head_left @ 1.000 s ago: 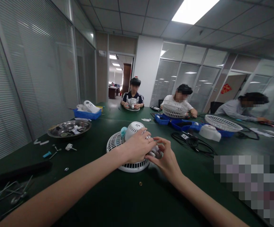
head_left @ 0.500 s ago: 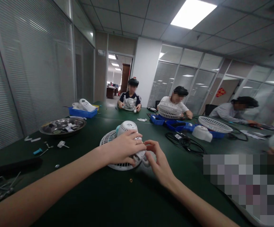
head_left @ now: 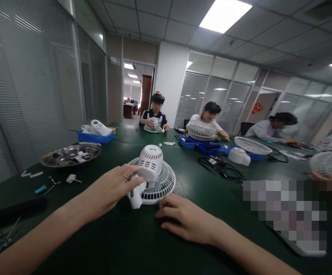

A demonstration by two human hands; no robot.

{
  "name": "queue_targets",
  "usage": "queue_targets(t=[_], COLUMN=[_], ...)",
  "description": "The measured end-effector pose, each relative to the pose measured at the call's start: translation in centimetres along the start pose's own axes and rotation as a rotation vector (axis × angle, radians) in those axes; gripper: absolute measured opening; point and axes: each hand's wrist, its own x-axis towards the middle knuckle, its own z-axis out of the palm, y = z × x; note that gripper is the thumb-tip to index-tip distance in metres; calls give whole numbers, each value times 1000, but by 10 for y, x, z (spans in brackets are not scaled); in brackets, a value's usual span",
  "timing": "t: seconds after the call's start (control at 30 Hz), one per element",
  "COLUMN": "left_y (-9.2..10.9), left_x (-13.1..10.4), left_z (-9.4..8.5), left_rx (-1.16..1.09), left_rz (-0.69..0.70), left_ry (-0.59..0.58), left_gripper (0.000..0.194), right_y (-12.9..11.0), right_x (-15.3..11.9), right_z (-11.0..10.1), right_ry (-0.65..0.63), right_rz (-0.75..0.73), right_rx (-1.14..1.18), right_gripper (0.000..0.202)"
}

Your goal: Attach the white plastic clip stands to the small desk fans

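In the head view a white electric fan head (head_left: 151, 162) lies face down on its round grille (head_left: 170, 185), with its motor housing on top. My left hand (head_left: 118, 187) grips the white neck bracket (head_left: 137, 195) at the housing's near left side, thumb and fingers closed around its upper part. My right hand (head_left: 185, 217) rests on the green table just in front of the grille's near right edge. Its fingers are curled together, tips down on the tabletop. Whatever lies under those fingertips is hidden.
To the left are a metal dish (head_left: 71, 162) of small parts, a blue bin (head_left: 95, 136), a blue plastic peg (head_left: 40, 189) and a white knob-like part (head_left: 72, 178). At right lie a black cable (head_left: 221, 170) and a white housing (head_left: 239, 156). Several people sit around the table.
My right hand has left the fan and come down to the table, where a small brass-coloured nut showed before and is now hidden. My left hand has shifted left with the neck bracket.
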Motion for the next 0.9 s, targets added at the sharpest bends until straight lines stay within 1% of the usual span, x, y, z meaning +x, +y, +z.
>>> queue_targets(t=[0.07,0.13,0.2,0.27,0.3,0.4,0.47,0.53,0.6,0.63,0.67,0.73,0.9], left_y=[-10,-18,-23,-26,-27,-27,-25,-22,-20,-18,-17,-16,-15], left_x=[-7,-11,-12,-12,-12,-10,-9,-7,-6,-6,-6,-6,-5], left_z=[1,3,6,9,11,12,10,8,6,6,6,5,6], left_rx=[-51,-160,-341,-538,-618,-797,-865,-845,-738,-688,-659,-667,-786], left_rz=[-138,-296,-457,-580,-632,-783,-869,-896,-861,-841,-825,-820,-840], left_ry=[-1,-39,-106,-168,-180,-156,-141,-175,-239,-270,-293,-301,-238], left_gripper=[54,52,51,50,48,38,44,57,67,68,68,66,60], right_y=[8,14,18,21,22,24,26,28,30,30,31,31,32], right_x=[2,3,5,6,6,6,7,7,7,8,8,8,10], right_z=[1,4,6,8,9,10,11,12,13,14,14,15,13], right_ry=[-4,-2,11,25,26,19,20,22,22,19,12,2,-24], right_rz=[30,56,81,106,115,137,147,152,158,161,165,166,164], right_rx=[100,188,240,269,278,292,300,311,318,319,320,326,357], right_gripper=[23,20,15,11,9,6,6,6,6,6,6,7,8])
